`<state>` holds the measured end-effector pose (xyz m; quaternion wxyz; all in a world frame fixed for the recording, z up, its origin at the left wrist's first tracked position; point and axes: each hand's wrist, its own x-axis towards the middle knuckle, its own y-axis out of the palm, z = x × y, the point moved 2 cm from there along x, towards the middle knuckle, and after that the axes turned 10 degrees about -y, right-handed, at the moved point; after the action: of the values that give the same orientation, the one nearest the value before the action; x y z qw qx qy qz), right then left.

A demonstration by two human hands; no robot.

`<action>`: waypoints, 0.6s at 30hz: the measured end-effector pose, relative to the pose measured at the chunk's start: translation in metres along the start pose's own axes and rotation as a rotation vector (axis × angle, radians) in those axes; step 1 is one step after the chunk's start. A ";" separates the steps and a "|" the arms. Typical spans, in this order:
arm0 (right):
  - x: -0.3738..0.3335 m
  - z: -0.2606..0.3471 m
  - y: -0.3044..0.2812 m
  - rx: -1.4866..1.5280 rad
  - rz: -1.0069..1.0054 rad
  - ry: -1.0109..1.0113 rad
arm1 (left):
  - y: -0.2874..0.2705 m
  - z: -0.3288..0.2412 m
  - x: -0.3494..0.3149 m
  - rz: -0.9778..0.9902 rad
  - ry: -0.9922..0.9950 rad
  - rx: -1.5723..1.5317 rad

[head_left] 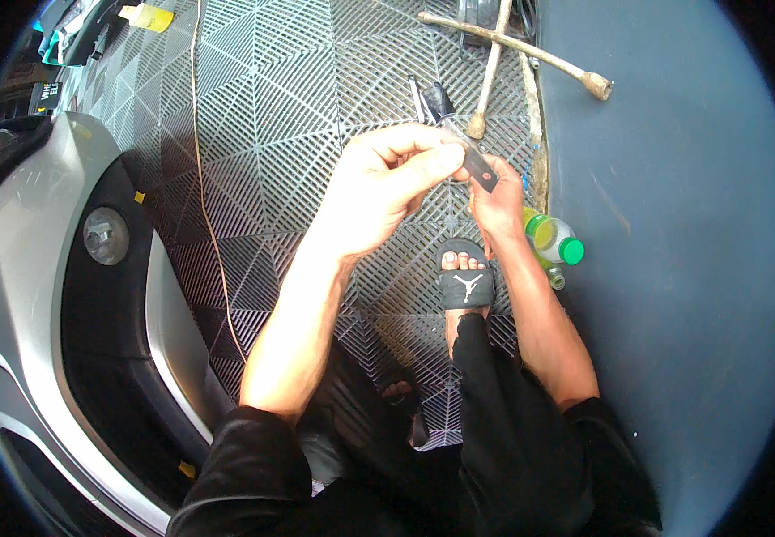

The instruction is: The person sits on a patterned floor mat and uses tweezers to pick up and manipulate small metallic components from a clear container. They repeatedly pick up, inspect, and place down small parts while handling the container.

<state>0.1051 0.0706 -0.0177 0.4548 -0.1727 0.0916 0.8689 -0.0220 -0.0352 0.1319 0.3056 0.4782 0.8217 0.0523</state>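
In front of me, near the middle of the head view, my left hand [378, 183] pinches a small dark flat strip [481, 170] between thumb and fingers. A small round reddish mark shows near the strip's lower end. My right hand [500, 199] is closed beside and behind that end, its fingers curled. The strip and the left fingertips partly hide what the right fingers hold. Just beyond the hands, a black and silver item [432, 100] lies on the floor, too unclear to name.
A rusty cross-shaped lug wrench [517, 43] lies at the far right, by a blue-grey panel [674, 268]. Bottles, one green-capped [557, 240], lie beside my right forearm. At left stands a silver car bumper [34, 215]; a thin cable [201, 179] crosses the grid-patterned floor [271, 116].
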 end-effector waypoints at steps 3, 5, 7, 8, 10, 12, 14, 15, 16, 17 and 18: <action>-0.006 0.028 -0.004 0.414 0.105 0.032 | 0.003 -0.002 -0.003 -0.046 -0.017 0.042; -0.010 0.053 -0.004 0.691 0.372 0.082 | 0.007 -0.005 -0.005 0.026 0.009 -0.002; -0.019 0.076 -0.001 0.966 0.629 0.099 | 0.010 -0.008 -0.007 0.068 0.000 -0.011; -0.022 0.085 0.001 0.963 0.704 0.028 | 0.011 -0.010 -0.009 0.078 -0.010 0.007; -0.028 0.100 0.004 0.930 0.840 -0.077 | 0.015 -0.012 -0.010 0.083 -0.006 0.033; -0.031 0.108 0.003 0.855 0.864 -0.073 | 0.019 -0.012 -0.012 0.084 -0.031 0.019; -0.032 0.111 0.000 0.821 0.890 -0.021 | 0.022 -0.010 -0.013 0.093 -0.047 -0.014; -0.032 0.112 0.001 0.845 0.891 -0.016 | 0.022 -0.009 -0.014 0.089 -0.055 -0.022; -0.033 0.112 0.001 0.870 0.892 -0.014 | 0.023 -0.008 -0.014 0.105 -0.050 -0.035; -0.033 0.112 0.002 0.897 0.895 -0.012 | 0.022 -0.010 -0.014 0.190 -0.028 -0.086; -0.033 0.111 0.002 0.897 0.891 -0.011 | 0.020 -0.010 -0.014 0.224 -0.041 -0.112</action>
<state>0.0969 0.0798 0.0978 0.0782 0.0942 0.5078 0.8528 -0.0073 -0.0338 0.1545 0.3411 0.5499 0.7525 0.1222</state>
